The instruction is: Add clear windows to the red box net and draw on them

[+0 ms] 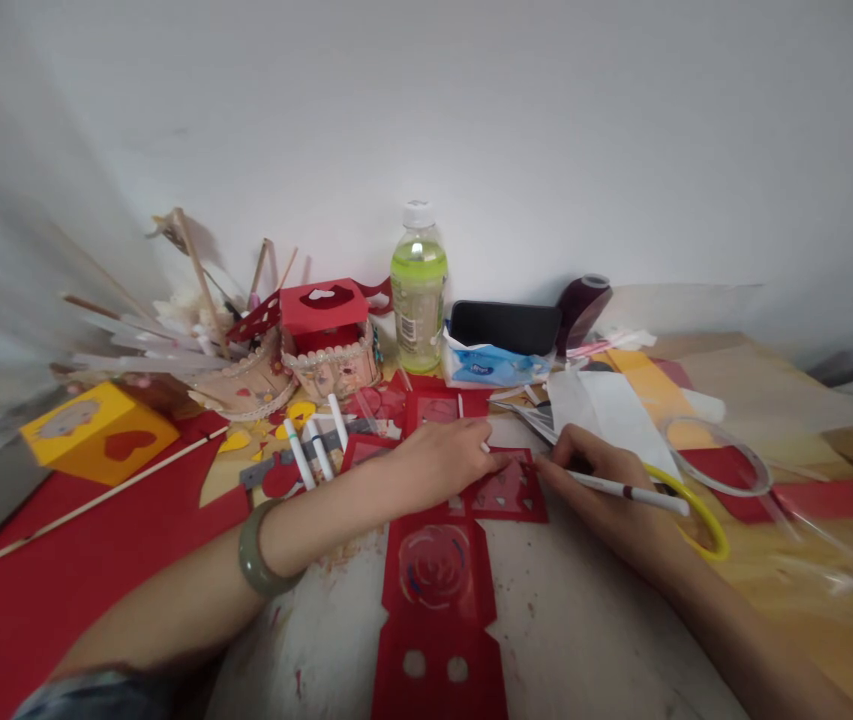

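Note:
My right hand (606, 480) grips a white marker (632, 490) with a dark band, its tip end close to the red cut-out card (433, 620). Across the card's upper part lies my left hand (433, 465), palm down, its fingers bent and one fingertip on the right panel. A small white marker cap (485, 447) pokes out from between those fingers. The card has flaps, with clear film behind its cut shapes; coloured swirl lines mark one panel, and a lower panel has two round holes. A green bangle (265, 550) circles my left wrist.
Several white markers (298, 455) lie left of the card. Behind stand a drink bottle (418, 290), a tissue pack (497, 362) with a phone (505, 327), and a red box (325, 310). A yellow box (100, 435) is left; scissors (531, 420) and a tape roll (722, 460) are right.

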Motion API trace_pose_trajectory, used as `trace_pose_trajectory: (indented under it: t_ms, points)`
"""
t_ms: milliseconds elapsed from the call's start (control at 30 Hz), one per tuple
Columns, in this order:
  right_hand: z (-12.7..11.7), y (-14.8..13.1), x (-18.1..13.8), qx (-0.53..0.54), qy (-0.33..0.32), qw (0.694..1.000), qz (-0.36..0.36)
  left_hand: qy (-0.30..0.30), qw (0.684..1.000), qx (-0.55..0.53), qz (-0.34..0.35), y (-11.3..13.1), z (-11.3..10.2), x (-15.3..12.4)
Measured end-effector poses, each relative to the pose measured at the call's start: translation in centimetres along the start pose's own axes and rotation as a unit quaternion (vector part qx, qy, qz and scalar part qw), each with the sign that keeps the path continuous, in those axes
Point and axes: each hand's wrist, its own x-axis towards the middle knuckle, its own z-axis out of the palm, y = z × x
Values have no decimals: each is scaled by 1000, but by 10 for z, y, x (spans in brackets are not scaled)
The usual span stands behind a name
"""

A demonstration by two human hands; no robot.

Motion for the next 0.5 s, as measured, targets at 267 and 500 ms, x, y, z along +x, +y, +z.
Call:
trace_pose_trajectory:
  t_ms: [267, 500]
  points:
    - [1, 2, -1, 3, 4, 1000, -5, -16, 999, 28, 5, 3, -7, -1]
    - [1, 1, 0, 4, 7, 1000, -7, -18, 999, 31, 4, 3, -7, -1]
